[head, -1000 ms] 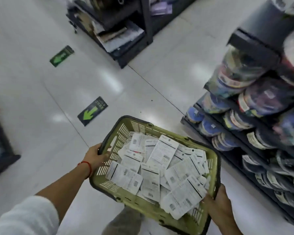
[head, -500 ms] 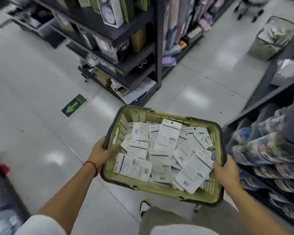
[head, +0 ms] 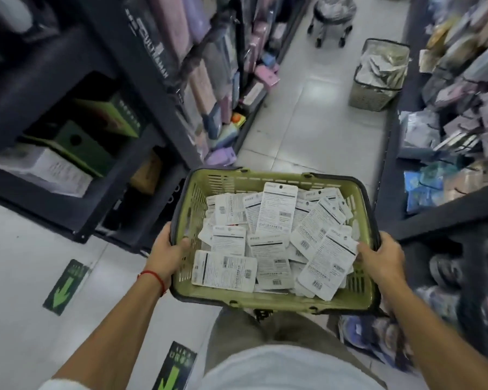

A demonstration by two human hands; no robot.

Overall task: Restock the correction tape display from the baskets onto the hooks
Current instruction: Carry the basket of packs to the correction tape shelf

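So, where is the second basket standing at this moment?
In the head view, the second basket stands on the floor far up the aisle, upper right, against the right-hand shelves, just before a wheeled stool.

I see even overhead store light, white glare patches on the glossy floor [head: 307, 114], dim shelf recesses, motion blur at right, wide-angle bending at my edges

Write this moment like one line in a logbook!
left hand grips green basket | right hand grips basket | white packets inside | hooks: none seen
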